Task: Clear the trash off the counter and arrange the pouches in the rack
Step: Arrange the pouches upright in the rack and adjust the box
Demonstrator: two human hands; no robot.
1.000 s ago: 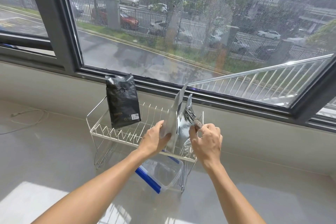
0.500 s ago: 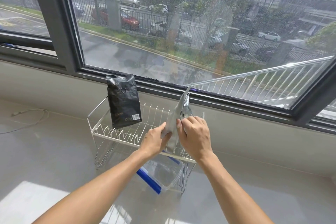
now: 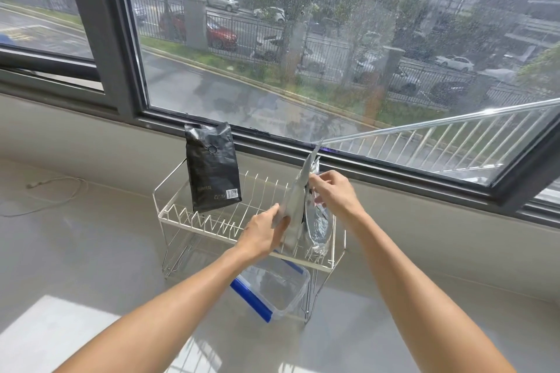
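Note:
A white wire rack (image 3: 194,222) stands on the counter below the window. A black pouch (image 3: 212,172) stands upright in its left end. At the right end a grey silver pouch (image 3: 295,206) stands on edge, with a shiny crinkled silver pouch (image 3: 318,225) right behind it. My left hand (image 3: 266,232) holds the lower left side of the grey pouch. My right hand (image 3: 333,191) pinches the upper edge of the pouches; which one it grips I cannot tell.
A clear plastic container (image 3: 275,288) with a blue rim lies under the rack's right half. A thin white cable (image 3: 57,191) trails over the counter at far left. The window sill and frame run just behind the rack.
My right hand has risen from the pouches' middle to their upper edge. The pouches now stand straighter and closer together. My left hand has stayed at the lower left side.

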